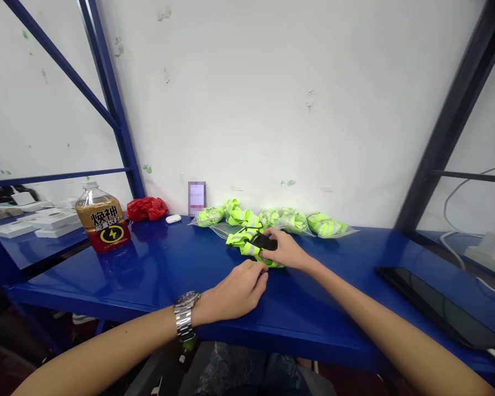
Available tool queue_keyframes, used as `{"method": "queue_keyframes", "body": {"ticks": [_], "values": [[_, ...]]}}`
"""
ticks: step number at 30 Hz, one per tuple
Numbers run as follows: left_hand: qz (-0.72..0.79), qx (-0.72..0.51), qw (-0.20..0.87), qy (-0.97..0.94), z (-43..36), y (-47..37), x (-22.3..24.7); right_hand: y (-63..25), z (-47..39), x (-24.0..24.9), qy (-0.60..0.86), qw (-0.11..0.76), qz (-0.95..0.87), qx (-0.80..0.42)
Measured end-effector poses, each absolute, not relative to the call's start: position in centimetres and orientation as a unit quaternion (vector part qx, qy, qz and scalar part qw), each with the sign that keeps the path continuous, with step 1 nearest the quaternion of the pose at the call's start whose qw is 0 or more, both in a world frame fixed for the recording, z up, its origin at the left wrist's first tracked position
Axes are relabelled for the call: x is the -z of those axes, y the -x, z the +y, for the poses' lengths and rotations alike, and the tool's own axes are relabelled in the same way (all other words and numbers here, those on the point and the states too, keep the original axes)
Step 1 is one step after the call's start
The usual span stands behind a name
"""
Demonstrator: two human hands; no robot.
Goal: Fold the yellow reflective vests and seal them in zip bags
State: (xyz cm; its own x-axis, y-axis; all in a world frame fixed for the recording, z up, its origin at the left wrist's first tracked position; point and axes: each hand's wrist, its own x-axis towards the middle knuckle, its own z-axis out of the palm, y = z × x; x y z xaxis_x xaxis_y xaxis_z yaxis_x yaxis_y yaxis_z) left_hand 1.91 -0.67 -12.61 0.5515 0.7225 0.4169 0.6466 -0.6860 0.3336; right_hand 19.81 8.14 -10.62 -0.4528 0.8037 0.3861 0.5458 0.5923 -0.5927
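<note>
A neon yellow-green reflective strap (249,249) with silver bands lies in a loose heap at the middle of the blue table. My right hand (289,250) is closed around a black piece (264,242) of it, thumb in front and fingers behind. Just left of that, my left hand (241,291) rests low over the table, its fingers curled together by the near edge of the heap. Whatever its fingertips may pinch is hidden. Behind the heap are clear plastic bags holding more folded straps, one at the left (210,216) and others at the right (326,225).
A large drink bottle (103,217) stands at the left, beside a red plastic bag (147,208) and a white earbud case (174,219). A phone (197,198) leans on the wall. Right of my forearm lies a black tablet (437,305) with a cable. Blue frame posts (111,104) rise on both sides.
</note>
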Motion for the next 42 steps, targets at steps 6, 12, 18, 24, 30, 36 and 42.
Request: {"method": "queue_keyframes", "body": {"ticks": [6,12,18,24,30,36,42], "values": [[0.432,-0.374,0.246,-0.783,3.9,-2.7,14.0,-19.9,7.8,10.0,0.394,0.364,-0.815,-0.221],[0.356,-0.545,0.576,-0.495,4.8,-3.0,12.2,-19.9,8.6,10.6,0.399,0.38,-0.799,-0.242],[0.33,-0.652,0.587,-0.348,6.0,-4.7,11.3,-19.6,8.1,10.9,0.345,0.356,-0.838,-0.229],[0.434,-0.671,0.472,-0.373,7.5,-4.5,13.2,-19.8,7.2,10.4,0.337,0.252,-0.891,-0.169],[0.525,-0.525,0.229,-0.63,7.2,-1.5,14.2,-19.9,6.8,11.1,0.382,0.204,-0.896,-0.094],[0.528,-0.59,0.252,-0.557,8.8,-0.8,14.7,-18.5,4.1,11.6,0.258,0.321,-0.911,-0.017],[0.498,-0.639,0.268,-0.522,10.5,-0.8,14.7,-17.1,3.6,12.7,0.32,0.299,-0.885,-0.158]]}}
